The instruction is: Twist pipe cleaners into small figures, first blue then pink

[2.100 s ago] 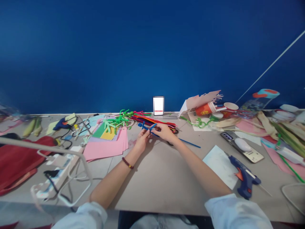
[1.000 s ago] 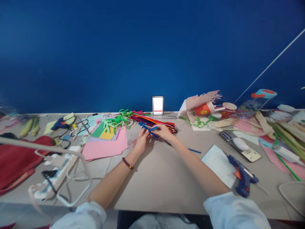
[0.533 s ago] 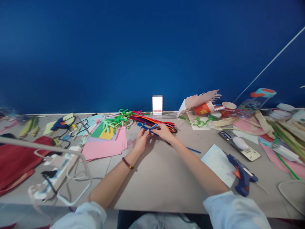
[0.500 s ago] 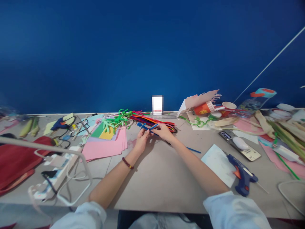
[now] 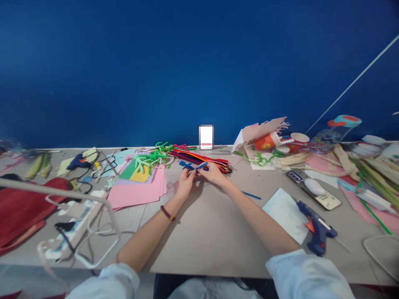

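Blue pipe cleaner shape (image 5: 188, 166) sits just above center frame, pinched by the left hand (image 5: 186, 182) and right hand (image 5: 213, 173), fingers of both closed on it (a blue strand (image 5: 251, 195) pokes out lower right). Multicolored pipe cleaner bundle (image 5: 199, 157) lies just behind; pink paper stack (image 5: 135, 192) lies left.

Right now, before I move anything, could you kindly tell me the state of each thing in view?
Left hand: pinching the blue pipe cleaner.
Right hand: pinching the same pipe cleaner.
Blue pipe cleaner: bent, held up between both hands.
Blue hot glue gun: lying on its side.
Orange paper cup: tipped onto its side.
Phone: lying flat, camera side up.
Pink paper stack: lying flat, edges slightly fanned.
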Demonstrator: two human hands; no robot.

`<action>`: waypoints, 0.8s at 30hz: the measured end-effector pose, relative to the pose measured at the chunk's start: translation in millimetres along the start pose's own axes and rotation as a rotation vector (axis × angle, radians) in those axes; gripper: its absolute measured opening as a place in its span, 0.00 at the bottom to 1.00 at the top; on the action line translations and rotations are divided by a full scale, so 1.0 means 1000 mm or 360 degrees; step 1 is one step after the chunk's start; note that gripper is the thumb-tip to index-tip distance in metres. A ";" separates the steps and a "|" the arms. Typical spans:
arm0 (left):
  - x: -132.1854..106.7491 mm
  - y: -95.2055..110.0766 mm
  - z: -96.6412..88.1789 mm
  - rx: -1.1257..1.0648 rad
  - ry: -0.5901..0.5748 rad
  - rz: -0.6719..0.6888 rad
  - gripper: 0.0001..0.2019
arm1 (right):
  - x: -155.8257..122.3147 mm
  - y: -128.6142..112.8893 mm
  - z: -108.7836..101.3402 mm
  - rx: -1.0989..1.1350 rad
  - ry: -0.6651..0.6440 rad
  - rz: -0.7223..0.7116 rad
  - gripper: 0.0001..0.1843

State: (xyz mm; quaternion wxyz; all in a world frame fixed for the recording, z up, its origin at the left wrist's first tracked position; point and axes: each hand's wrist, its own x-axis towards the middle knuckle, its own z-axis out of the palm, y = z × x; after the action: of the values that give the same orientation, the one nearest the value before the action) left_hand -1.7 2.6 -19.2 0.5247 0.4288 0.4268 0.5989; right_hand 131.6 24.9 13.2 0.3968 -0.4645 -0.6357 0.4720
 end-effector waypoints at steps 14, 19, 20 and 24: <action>0.001 0.003 0.000 0.0097 0.0025 0.0142 0.06 | 0.000 -0.003 -0.003 0.0289 -0.0089 0.0038 0.08; 0.000 0.002 -0.002 0.0079 0.0019 -0.0028 0.10 | 0.000 -0.002 -0.013 -0.0085 -0.0116 -0.0142 0.09; 0.001 0.002 -0.003 0.0060 0.0009 -0.0078 0.11 | 0.000 -0.002 -0.015 -0.0172 -0.0111 -0.0188 0.08; 0.003 0.000 -0.003 -0.0125 -0.0024 -0.0243 0.13 | 0.001 -0.001 -0.018 -0.0368 -0.0058 -0.0320 0.06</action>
State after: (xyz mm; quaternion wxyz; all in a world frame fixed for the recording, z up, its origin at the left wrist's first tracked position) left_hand -4.6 5.1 -19.5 0.5886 0.3786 0.4304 0.5701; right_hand 148.3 30.2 18.7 0.3742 -0.4325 -0.7361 0.3619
